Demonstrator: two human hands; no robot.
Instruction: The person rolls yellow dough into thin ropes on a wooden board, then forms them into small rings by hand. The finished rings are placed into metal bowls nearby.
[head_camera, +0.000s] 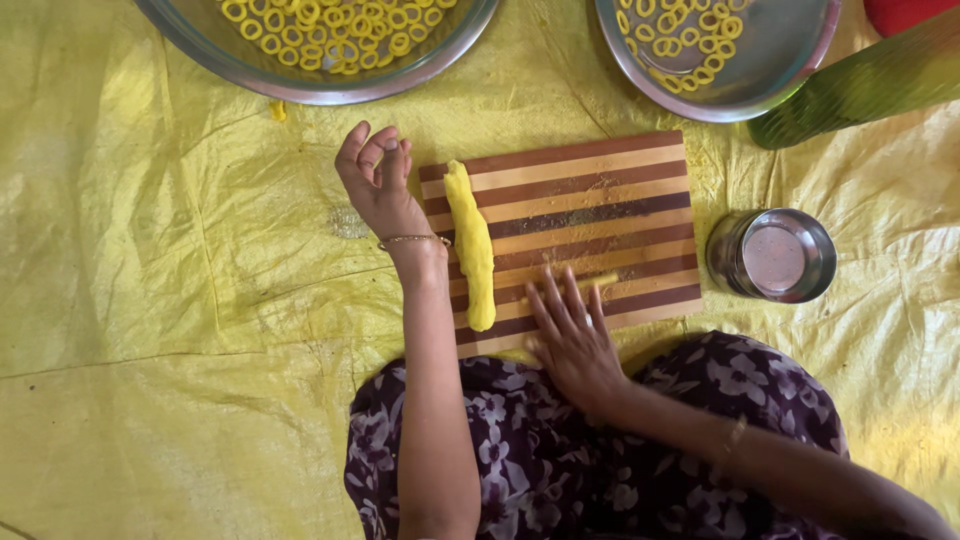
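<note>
Dough log (472, 245), yellow, lies lengthwise on the left part of the striped wooden board (600, 190), which sits on a yellow sheet (150, 300) on the floor. Right hand (575, 340) presses flat on the board's near edge, fingers spread, over a thin dough strip (600, 281); left hand (378, 185) hovers just left of the log, fingertips pinched together, whether on anything I cannot tell. Two steel bowls (300, 88) of dough rings sit beyond, a steel cup (775, 255) to the right.

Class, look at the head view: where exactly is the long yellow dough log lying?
The dough log lies lengthwise along the left end of the striped cutting board, just right of the left hand, well left of the steel cup.
</note>
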